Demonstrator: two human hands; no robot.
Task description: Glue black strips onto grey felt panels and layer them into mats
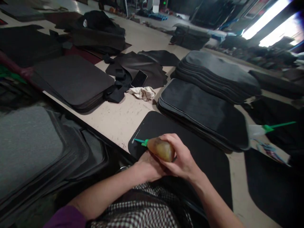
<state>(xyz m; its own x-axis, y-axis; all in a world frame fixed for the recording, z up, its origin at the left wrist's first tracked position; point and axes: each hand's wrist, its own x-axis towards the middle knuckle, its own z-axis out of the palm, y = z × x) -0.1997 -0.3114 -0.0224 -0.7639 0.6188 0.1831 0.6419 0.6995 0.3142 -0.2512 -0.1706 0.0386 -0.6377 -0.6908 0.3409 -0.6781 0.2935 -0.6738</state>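
My right hand (182,156) is wrapped around an amber squeeze bottle (162,150) with a green nozzle, held tilted with its tip to the left. Under the bottle, my left hand (150,166) is closed against it; its fingers are mostly hidden. The nozzle tip is over the left end of a black sheet with rounded corners (206,161), beside a short pale line and small light lettering. Whether the tip touches the sheet, I cannot tell.
Behind the sheet are stacks of black rounded pieces (201,107). More dark sheets (76,79) are piled at left, near a phone (139,78) and a crumpled white cloth (143,93). A second green-nozzled bottle (258,129) lies right. Grey pieces (28,142) are stacked beside the table's near edge.
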